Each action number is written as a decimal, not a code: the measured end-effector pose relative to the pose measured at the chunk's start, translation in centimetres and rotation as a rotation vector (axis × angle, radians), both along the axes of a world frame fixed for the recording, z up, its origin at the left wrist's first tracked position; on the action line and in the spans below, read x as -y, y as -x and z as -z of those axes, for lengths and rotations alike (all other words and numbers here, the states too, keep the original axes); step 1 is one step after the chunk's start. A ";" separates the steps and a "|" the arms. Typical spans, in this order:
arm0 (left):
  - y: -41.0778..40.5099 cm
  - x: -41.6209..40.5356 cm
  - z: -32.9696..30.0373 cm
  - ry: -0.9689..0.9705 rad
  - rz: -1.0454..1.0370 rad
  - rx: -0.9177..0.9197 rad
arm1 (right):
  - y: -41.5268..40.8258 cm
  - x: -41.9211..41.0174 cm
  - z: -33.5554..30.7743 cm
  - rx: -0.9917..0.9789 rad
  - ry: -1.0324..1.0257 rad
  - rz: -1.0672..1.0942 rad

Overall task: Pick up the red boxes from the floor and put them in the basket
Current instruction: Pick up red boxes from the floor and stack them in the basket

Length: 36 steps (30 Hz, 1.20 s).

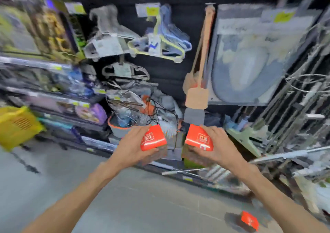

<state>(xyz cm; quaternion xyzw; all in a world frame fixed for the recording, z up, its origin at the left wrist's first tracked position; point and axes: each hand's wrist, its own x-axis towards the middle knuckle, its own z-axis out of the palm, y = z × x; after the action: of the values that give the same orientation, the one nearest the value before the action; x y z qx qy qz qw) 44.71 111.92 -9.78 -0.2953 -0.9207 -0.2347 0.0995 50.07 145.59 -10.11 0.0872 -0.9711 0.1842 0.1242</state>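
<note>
Item: two red boxes in hand, one on the floor. The left hand [133,144], at centre frame, gripped a red box [153,138], fingers [151,150] curled under its lower edge and the thumb over the top. The right hand [217,143], just right of centre, gripped a second red box [199,137] the same way, fingers wrapped beneath it. The two boxes were held side by side, near each other but apart, in front of the lower shelves [53,97]. A third red box [249,220] lay on the grey floor [125,197] at lower right of the frame. The yellow basket [17,125] sat at the left edge of the frame, well apart from both hands. Behind, in the upper centre: hanging coat hangers [157,43] and a wooden-handled tool [198,89]; the whole background was heavily smeared, so the shelf goods could not be identified with confidence. Risks, as judged: the basket lay far to the left, so the right-hand box would have to cross the body, and a loose grip on the glossy faces might let it slip. With both hands full, the third box could be overlooked or stepped on. The cluttered low shelves near the hands could snag a box in passing.
</note>
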 end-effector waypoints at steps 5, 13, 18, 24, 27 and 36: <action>-1.6 15.8 -3.3 -0.016 -0.365 -0.061 | 7.1 15.5 -3.6 0.008 0.029 -0.274; -4.3 41.8 -5.8 0.039 -0.829 -0.004 | 15.5 45.7 -7.2 0.026 0.074 -0.619; -5.3 55.9 -6.7 0.062 -1.012 0.003 | 19.6 63.2 -8.6 0.010 0.076 -0.759; -3.1 71.0 -7.2 0.079 -1.177 0.006 | 25.7 81.9 -10.0 0.018 0.065 -0.904; -0.7 77.8 -7.4 0.092 -1.235 -0.011 | 29.4 90.9 -10.0 -0.009 0.032 -0.972; 8.8 99.2 -8.6 0.098 -1.355 -0.009 | 42.1 117.7 -10.9 -0.037 -0.009 -1.142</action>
<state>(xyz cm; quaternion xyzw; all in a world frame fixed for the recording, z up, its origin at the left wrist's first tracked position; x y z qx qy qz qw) 35.95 12.69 -1.19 0.3418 -0.9116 -0.0772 0.2151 7.98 27.94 0.84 0.6018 -0.7685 0.2165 0.0215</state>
